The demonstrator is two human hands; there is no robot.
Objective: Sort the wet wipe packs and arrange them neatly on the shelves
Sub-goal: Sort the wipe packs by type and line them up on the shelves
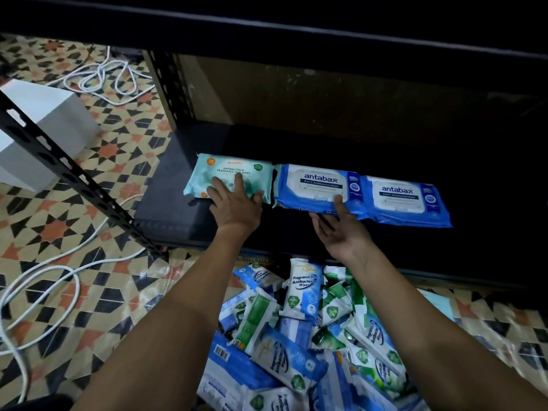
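Three wet wipe packs lie in a row on the dark bottom shelf [166, 203]. At the left is a pale teal pack [225, 170], and my left hand [234, 203] rests flat on its front part, fingers spread. Touching it on the right is a blue Antabax pack [314, 185]. My right hand [338, 226] is palm up at that pack's front edge, thumb on top of it and fingers under it. A second blue Antabax pack [406, 200] lies at the right end. A heap of several blue, white and green packs [302, 336] sits on the floor below.
A black perforated shelf post [68, 173] slants across the left. White cables [103, 75] loop over the patterned tile floor [89, 292]. A white box [38, 126] stands at the left. The upper shelf edge [296, 28] hangs dark overhead.
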